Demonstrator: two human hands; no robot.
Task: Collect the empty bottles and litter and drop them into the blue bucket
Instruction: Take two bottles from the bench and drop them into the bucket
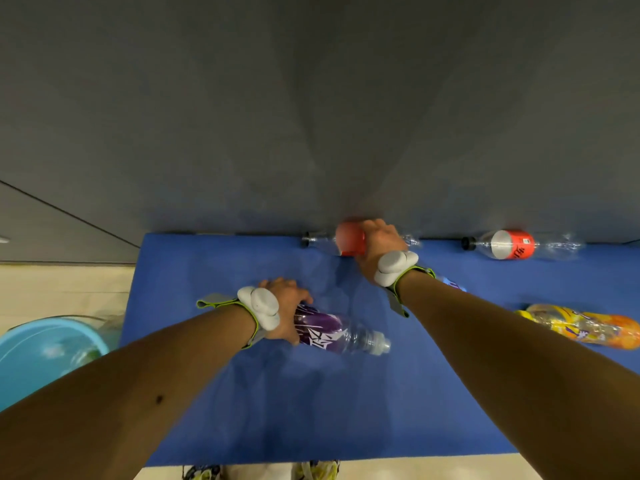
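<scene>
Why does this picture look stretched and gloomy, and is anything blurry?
Head view: the wide-angle lens swells both forearms toward the lower corners; the grey wall is dim; the blue bucket at the left edge is blurred; the purple-label bottle in the left hand glints.

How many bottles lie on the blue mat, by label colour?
Red: 2, the held red bottle and the far red bottle
Purple: 1, the purple bottle
Orange-yellow: 1, the orange bottle
Total: 4; a half-hidden bluish thing is unclear
</scene>
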